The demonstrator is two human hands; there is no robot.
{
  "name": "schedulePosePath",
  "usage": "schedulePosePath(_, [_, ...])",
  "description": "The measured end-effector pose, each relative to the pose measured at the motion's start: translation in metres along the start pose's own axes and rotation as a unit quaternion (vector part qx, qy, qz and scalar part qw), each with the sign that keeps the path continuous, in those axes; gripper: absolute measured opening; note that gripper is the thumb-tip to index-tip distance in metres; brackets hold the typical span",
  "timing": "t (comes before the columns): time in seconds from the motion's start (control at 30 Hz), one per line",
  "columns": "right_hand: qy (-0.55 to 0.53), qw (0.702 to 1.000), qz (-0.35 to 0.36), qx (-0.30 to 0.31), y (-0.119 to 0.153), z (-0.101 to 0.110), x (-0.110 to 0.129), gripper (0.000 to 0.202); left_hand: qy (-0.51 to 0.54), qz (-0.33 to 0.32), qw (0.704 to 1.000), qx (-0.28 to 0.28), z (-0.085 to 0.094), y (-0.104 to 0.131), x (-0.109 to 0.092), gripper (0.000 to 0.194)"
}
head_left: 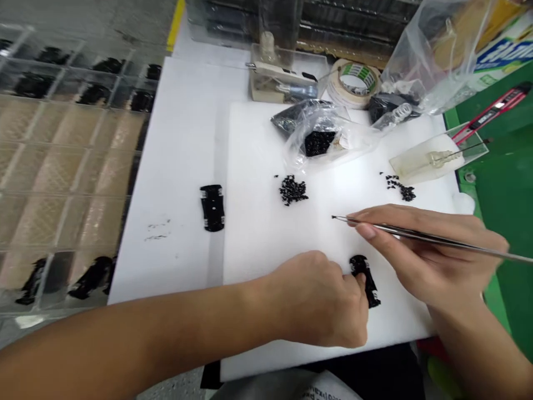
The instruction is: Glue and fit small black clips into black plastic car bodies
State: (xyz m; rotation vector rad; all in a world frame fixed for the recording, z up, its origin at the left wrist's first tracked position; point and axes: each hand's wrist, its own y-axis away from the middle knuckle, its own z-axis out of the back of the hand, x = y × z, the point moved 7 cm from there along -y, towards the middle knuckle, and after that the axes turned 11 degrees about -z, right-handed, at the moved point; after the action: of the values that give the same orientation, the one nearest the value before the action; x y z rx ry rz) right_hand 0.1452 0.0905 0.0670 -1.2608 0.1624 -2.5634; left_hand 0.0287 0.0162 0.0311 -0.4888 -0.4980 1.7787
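Note:
My right hand (433, 250) is closed around a pair of metal tweezers (420, 234). A tiny black piece (333, 217) sits at the tweezers' tip, above the white foam sheet (258, 233). Curled into a fist, my left hand (320, 300) has a fingertip on a black toy car base (372, 294) lying on the foam; part of the base is hidden by the finger. A second black car base (213, 208) lies at the foam's left edge. Tiny black parts form one pile (293, 190) mid-sheet and a smaller pile (407, 193) at the right.
Behind the piles lies a clear plastic bag (320, 139) with black parts. Further back are a tape roll (358, 80) and a clear box (287, 80). A red cutter knife (491, 114) leans at the right. Compartment trays (62, 150) holding black car bodies stand at the left.

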Motion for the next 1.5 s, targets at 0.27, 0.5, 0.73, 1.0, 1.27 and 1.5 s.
schedulePosePath(0.27, [0.034, 0.985, -0.07, -0.154, 0.097, 0.015, -0.005, 0.046, -0.006, 0.006, 0.999, 0.049, 0.002, -0.005, -0.01, 0.013])
schedulePosePath(0.5, [0.063, 0.986, -0.029, -0.152, 0.105, 0.002, -0.002, 0.053, 0.023, 0.013, 0.997, 0.071, -0.001, -0.01, -0.004, 0.007])
schedulePosePath(0.73, [0.069, 0.988, -0.07, -0.12, 0.112, -0.001, -0.008, 0.068, 0.047, 0.02, 0.996, 0.072, 0.0, -0.009, -0.003, 0.021])
schedulePosePath(1.0, [0.045, 0.984, -0.102, -0.137, 0.112, 0.005, -0.012, 0.061, 0.043, 0.021, 0.996, 0.074, -0.001, -0.008, -0.002, 0.02])
schedulePosePath(1.27, [0.037, 0.99, -0.096, -0.1, 0.097, 0.016, -0.011, 0.053, 0.035, 0.01, 0.996, 0.076, -0.001, -0.009, -0.003, 0.011])
schedulePosePath(1.5, [0.068, 0.986, -0.137, -0.071, 0.034, 0.054, -0.03, 0.017, 0.001, -0.001, 0.998, 0.058, 0.001, -0.007, -0.008, 0.024])
